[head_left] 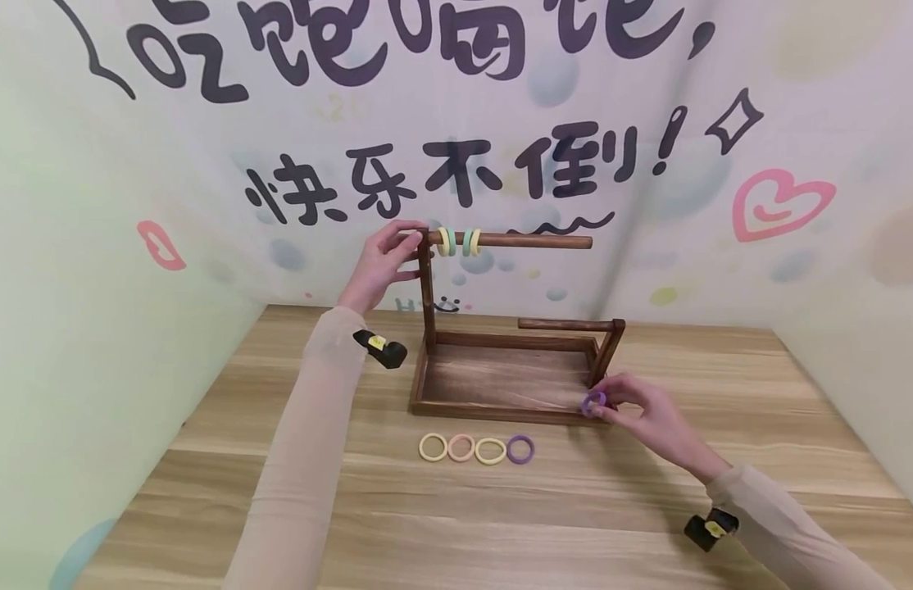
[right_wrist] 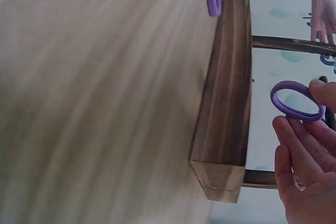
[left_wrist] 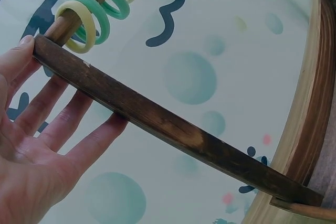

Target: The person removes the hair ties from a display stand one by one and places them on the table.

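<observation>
A dark wooden rack (head_left: 501, 413) has a tray base, a tall left post and a shorter right post, each with a horizontal bar. My left hand (head_left: 383, 264) holds the top of the tall post (left_wrist: 157, 119), thumb and fingers on either side. Beside it, yellow and green hair ties (left_wrist: 100, 17) hang on the upper bar (head_left: 538, 240). My right hand (head_left: 648, 416) pinches a purple hair tie (right_wrist: 294, 114) between thumb and fingers, by the tray's front right corner. Loose on the table lie yellow hair ties (head_left: 491, 451), a pink hair tie (head_left: 461, 447) and another purple hair tie (head_left: 520, 449).
The lower bar (head_left: 563, 325) points left from the short post (head_left: 607, 356) and carries no hair tie. The wood-grain table (head_left: 456, 524) extends in front of the rack. A printed cloth (head_left: 456, 106) with large dark characters hangs close behind.
</observation>
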A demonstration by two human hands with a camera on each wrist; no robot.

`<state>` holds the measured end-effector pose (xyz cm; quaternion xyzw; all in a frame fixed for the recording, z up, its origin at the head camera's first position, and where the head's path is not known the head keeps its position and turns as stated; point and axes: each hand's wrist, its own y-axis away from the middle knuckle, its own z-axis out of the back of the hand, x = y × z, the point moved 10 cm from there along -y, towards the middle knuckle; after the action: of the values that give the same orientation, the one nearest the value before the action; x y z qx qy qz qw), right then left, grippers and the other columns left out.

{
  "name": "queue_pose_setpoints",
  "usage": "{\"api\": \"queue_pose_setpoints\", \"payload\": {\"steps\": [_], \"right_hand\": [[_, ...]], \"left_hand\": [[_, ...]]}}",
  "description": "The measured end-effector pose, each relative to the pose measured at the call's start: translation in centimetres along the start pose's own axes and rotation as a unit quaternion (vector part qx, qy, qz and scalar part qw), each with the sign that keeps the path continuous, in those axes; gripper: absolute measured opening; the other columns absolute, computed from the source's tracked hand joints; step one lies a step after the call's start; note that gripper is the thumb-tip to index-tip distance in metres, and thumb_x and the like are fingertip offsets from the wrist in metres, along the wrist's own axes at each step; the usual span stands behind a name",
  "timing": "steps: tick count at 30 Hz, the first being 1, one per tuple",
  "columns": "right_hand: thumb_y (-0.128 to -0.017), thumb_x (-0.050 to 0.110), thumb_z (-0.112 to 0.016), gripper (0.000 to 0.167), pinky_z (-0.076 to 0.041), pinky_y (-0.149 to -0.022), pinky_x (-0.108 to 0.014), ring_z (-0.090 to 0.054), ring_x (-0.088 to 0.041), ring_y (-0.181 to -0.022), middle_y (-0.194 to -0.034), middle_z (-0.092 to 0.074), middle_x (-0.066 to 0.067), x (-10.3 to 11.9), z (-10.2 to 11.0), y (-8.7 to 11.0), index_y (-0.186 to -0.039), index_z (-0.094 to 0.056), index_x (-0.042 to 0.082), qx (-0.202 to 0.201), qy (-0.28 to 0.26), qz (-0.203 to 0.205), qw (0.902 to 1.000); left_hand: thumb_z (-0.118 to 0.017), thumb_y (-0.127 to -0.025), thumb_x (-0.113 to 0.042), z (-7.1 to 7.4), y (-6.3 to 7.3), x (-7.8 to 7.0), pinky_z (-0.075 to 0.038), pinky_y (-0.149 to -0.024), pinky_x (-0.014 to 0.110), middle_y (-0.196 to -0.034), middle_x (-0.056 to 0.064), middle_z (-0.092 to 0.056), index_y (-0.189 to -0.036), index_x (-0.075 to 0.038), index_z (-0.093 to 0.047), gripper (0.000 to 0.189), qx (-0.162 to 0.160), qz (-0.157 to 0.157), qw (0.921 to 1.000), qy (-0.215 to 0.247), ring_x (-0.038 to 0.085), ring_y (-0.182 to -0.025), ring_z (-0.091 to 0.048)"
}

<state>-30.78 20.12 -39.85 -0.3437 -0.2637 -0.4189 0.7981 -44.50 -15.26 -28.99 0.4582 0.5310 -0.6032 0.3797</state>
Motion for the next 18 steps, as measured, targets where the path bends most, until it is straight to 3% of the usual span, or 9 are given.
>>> {"api": "queue_pose_setpoints", "payload": {"steps": [7,18], "right_hand": [[-0.084,0.006,-0.074,0.023,-0.055,-0.078,-0.031,-0.068,-0.019,-0.088,-0.099,-0.070,-0.003,0.1,-1.9,0.2,-0.106,-0.065,0.006,0.032,-0.044,0.029,0.9981],[-0.083,0.002,-0.074,0.029,-0.055,-0.080,-0.034,-0.068,-0.025,-0.092,-0.102,-0.067,-0.012,0.6,-4.8,0.0,-0.109,-0.063,-0.003,0.081,-0.094,0.047,0.9912]], "left_hand": [[-0.057,-0.099,-0.021,0.0,-0.2,0.0,-0.053,-0.084,0.050,-0.114,0.014,-0.061,-0.120,-0.013,-0.061,0.023,0.001,-0.002,1.0000,0.006,0.028,-0.104,-0.063],[-0.058,-0.098,-0.022,0.1,-0.2,0.2,-0.053,-0.084,0.049,-0.115,0.015,-0.062,-0.120,-0.013,-0.061,0.024,-0.002,0.005,1.0000,-0.001,0.030,-0.104,-0.063]]}}
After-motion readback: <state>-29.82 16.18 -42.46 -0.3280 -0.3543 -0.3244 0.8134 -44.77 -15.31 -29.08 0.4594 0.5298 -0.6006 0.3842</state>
